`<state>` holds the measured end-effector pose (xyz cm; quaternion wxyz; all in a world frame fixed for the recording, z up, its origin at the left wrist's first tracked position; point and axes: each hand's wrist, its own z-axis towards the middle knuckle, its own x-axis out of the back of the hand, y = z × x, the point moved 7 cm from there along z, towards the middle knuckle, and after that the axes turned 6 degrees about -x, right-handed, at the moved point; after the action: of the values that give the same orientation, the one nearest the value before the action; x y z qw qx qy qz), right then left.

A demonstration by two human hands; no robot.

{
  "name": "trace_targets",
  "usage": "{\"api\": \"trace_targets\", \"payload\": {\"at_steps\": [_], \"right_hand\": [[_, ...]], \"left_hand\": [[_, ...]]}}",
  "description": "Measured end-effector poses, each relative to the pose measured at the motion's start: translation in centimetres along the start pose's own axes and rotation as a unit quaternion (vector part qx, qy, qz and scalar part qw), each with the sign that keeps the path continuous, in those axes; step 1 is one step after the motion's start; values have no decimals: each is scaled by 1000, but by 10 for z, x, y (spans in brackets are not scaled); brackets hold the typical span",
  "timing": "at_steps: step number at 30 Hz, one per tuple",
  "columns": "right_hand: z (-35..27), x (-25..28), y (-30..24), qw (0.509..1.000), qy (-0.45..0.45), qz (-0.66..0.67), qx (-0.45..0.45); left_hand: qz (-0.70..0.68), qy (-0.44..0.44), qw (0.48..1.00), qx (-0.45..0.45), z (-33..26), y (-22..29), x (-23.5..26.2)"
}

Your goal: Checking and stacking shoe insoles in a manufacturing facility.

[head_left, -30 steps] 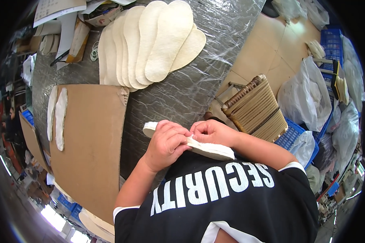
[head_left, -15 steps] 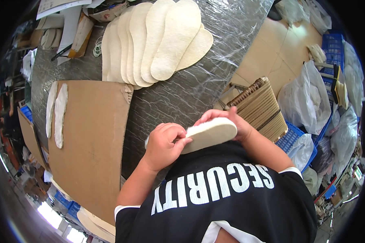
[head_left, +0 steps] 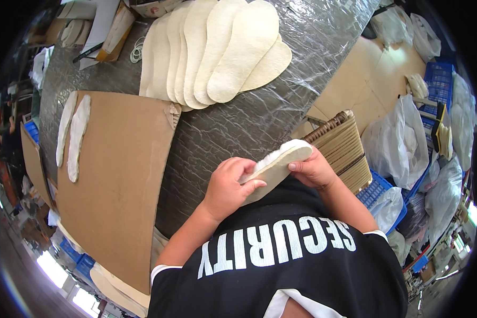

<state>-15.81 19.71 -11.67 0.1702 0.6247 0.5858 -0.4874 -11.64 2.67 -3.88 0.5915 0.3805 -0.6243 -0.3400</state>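
Both hands are gripping one cream insole (head_left: 274, 165), held edge-up just above the near edge of the table (head_left: 238, 127), close to the person's chest. Left hand (head_left: 229, 186) is clamped on the lower end, thumb on top, fingers wrapped under. Right hand (head_left: 314, 169) is pinching the upper end, fingers closed on the rim. The hands are sitting near each other, only the insole between them.

Progress, as a judgement: a fanned row of insoles (head_left: 217, 50) is already lying at the far side of the table, overlapping, looking finished or sorted. Two thin insoles (head_left: 73, 135) are lying side by side on the left edge of a cardboard sheet (head_left: 116, 185), apart from the row. The one in hand is still being worked, not yet laid down. How many remain, cannot tell.

Surface: the table is wrapped in crinkly clear plastic over grey. The cardboard is covering the left part.

Room: a woven chair (head_left: 344, 151) is standing just right of the table. White plastic bags (head_left: 403, 143) and blue crates (head_left: 379, 191) are crowding the floor on the right, more cardboard (head_left: 365, 79) is lying flat beyond. Clutter at the far left is too blurred to name.
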Motion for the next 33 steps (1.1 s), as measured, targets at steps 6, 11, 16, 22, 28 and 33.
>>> {"api": "trace_targets", "payload": {"at_steps": [6, 11, 16, 22, 28, 33], "right_hand": [[4, -4, 0, 1000, 14, 0, -5], [9, -1, -1, 1000, 6, 16, 7], [12, -10, -3, 1000, 12, 10, 16], [19, -33, -19, 997, -51, 6, 53], [38, -47, -37, 992, -51, -36, 108], [44, -48, -33, 978, 77, -144, 131]], "left_hand": [[-44, -12, 998, -49, -5, -8, -10], [-42, -21, 998, -32, 5, -4, -11], [21, 42, 994, -95, 18, 6, -7], [-147, -28, 989, 21, 22, -24, -12], [-130, -43, 989, -49, 33, -18, -7], [-119, 4, 991, 68, 40, -19, -3]]}}
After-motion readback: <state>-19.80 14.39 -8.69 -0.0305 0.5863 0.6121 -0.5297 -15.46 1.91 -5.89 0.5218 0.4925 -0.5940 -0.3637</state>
